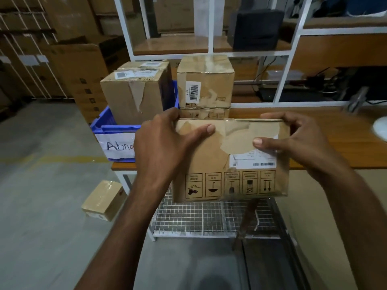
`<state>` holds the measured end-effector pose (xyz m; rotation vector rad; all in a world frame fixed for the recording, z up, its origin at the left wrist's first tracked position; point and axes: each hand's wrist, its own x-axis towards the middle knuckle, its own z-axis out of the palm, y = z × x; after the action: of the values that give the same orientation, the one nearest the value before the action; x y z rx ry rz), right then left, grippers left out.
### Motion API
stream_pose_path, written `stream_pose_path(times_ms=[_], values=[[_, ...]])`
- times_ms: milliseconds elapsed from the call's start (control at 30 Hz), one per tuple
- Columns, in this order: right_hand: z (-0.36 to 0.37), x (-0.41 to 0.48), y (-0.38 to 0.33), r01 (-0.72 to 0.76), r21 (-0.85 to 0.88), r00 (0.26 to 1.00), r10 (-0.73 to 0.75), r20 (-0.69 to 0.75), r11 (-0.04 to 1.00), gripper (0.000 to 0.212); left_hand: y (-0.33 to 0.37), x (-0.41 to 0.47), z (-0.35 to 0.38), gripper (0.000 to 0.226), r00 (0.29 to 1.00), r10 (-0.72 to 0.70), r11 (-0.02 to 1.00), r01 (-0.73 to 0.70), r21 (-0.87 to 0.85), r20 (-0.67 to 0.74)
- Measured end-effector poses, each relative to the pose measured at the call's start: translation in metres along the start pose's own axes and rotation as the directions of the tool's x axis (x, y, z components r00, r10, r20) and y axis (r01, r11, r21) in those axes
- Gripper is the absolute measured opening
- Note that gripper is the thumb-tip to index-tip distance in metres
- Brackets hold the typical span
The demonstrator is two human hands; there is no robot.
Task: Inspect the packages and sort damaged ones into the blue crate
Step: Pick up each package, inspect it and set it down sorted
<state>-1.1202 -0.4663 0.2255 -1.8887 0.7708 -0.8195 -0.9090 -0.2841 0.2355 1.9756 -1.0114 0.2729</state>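
While in two hands (pixel 159 143) (pixel 299 139), one package (pixel 209 162); two boxes (pixel 134 97) (pixel 146 64) in one crate (pixel 104 123).

Warehouse sorting station: stacked cartons (pixel 69 21) far left, white racking (pixel 211 28) behind a wooden bench (pixel 335 143), blue crate (pixel 104 122), seemingly concrete floor (pixel 41 195).

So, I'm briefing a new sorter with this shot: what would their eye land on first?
The cardboard package, gripped mid-frame by the left hand and right hand, shows peeling tape and a torn surface above its label. Behind-left, the blue crate holds a large box with ripped tape; a small box lies on the floor at lower left.
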Motion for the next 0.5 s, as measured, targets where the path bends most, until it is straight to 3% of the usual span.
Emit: stream_pose_path(times_ms=[200,500], values=[[-0.013,0.017,-0.007,0.024,0.004,0.997,-0.023,-0.075,1.000,0.056,0.017,0.024,0.013,0.062,0.999,0.046,0.998,-0.045,-0.042,0.008],[0.007,0.025,0.010,0.061,-0.033,0.981,-0.066,-0.181,0.998,0.061,-0.013,0.045,0.037,0.067,0.996,0.079,0.992,-0.075,-0.103,0.030]])
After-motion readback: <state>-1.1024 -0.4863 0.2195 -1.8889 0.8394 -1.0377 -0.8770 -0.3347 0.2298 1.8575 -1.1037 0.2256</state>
